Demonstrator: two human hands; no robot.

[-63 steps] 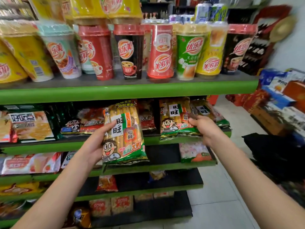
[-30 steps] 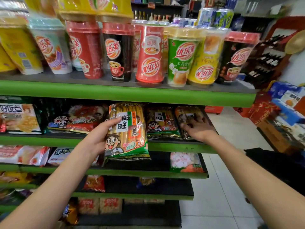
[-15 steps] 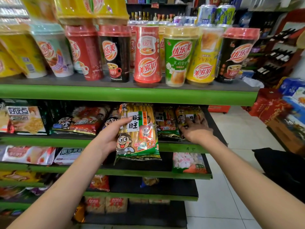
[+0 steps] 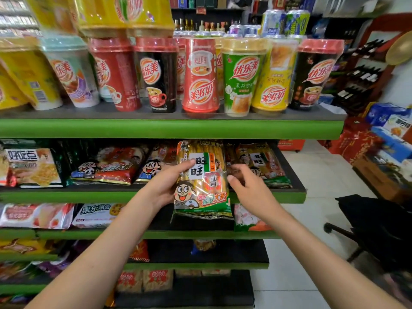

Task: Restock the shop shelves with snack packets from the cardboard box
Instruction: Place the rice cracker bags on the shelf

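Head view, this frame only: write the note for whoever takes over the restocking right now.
Left hand: holds the green-and-yellow rice cracker packet upright by its left edge, in front of the second shelf.
Right hand: holds nothing, fingers loosely curled at the packet's right edge.
Done: matching packets already lie at the right end of that shelf.
Left: seat the held packet beside them, then fetch more. The cardboard box is not in view.

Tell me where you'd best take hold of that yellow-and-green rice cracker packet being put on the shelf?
By its long side edges, from the front. The rice cracker packet stands upright and faces out, so both edges are free. The left hand already holds the left edge, thumb across the front; the right hand is beside the right edge. Packets sit close behind, so coming from the back looks blocked.
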